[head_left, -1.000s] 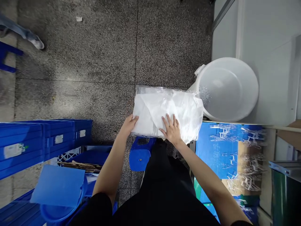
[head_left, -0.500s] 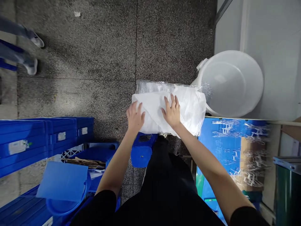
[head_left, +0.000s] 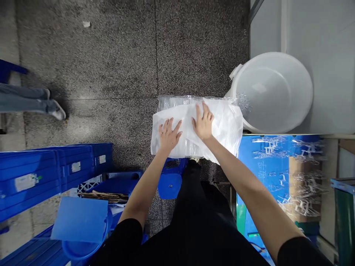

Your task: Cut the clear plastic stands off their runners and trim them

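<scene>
A thin white sheet [head_left: 225,125] of wrapping material, wrinkled at its right side, lies over a stack of clear plastic trays [head_left: 173,101]. The far edge of the trays shows past the sheet. My left hand [head_left: 168,138] rests flat on the left part of the sheet, fingers spread. On its middle lies my right hand [head_left: 203,123], also open with fingers apart. Under the near edge of the trays stands a blue plastic stool [head_left: 169,184]. What supports the rest of the stack is hidden.
A large white tub [head_left: 273,96] stands close on the right. Below it, clear plastic pieces lie on a blue surface [head_left: 249,155]. Blue crates [head_left: 30,177] and a blue basin [head_left: 80,249] are at the left. Another person's legs [head_left: 27,101] show at the far left.
My left hand has moved right onto the sheet, and the sheet's left end now lies spread out further left. My right hand stays nearly in place. The other person's legs have shifted.
</scene>
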A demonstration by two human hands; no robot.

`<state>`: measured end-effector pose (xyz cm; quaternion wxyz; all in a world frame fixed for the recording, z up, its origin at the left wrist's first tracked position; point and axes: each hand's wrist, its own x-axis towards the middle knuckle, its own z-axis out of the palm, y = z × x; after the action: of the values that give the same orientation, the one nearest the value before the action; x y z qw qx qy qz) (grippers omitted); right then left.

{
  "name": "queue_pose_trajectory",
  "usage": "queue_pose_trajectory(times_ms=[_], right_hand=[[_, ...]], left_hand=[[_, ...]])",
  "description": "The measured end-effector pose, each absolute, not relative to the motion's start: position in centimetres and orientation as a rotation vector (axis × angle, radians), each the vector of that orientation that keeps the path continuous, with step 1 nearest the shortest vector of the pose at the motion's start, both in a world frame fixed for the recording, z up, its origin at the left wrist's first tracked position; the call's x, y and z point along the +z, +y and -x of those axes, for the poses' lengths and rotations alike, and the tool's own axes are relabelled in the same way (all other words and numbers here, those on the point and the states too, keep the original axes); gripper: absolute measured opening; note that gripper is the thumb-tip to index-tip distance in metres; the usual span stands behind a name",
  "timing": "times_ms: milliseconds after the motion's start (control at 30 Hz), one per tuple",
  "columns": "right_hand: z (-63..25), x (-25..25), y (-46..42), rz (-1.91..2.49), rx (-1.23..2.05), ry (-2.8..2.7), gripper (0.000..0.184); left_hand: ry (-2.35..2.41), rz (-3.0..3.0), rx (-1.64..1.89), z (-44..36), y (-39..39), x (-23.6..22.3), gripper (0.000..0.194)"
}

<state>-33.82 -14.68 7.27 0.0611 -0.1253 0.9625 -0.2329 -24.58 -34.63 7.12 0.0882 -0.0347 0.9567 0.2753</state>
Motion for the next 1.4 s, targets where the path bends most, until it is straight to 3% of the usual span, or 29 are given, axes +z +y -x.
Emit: queue_pose_trajectory(times_ms=[167,567,800,967,1100,1400], right_hand=[[28.6,7.3,-15.1,0.655,-0.602,2.846,0.06],[25.3,4.0,-13.9,0.56,-0.496,2.882,0.071],[22.2,4.3,-13.8,0.613,-0.509,2.859,0.071],[21.0,4.4,-14.1,0.55,-0.517,2.897,0.065],[21.2,4.8,-14.2,0.521,-0.534,2.92,0.065],[18.2,7.6,-10.6,0.403,-0.561,3.006,0.064]], left_hand=[[2.953,0.061,0.725,28.4,-35.2,6.9,0.061],[2.918,0.081,0.534,33.0,-34.6,4.5,0.061],[2.936,0.169,0.622,34.4,-33.9,3.7,0.062],[3.068,0.536,0.568,30.7,-38.7,4.7,0.066],[3.037,0.746,0.543,23.8,-42.5,6.5,0.09],[2.868,-0.42,0.617,13.4,-36.4,5.5,0.036]])
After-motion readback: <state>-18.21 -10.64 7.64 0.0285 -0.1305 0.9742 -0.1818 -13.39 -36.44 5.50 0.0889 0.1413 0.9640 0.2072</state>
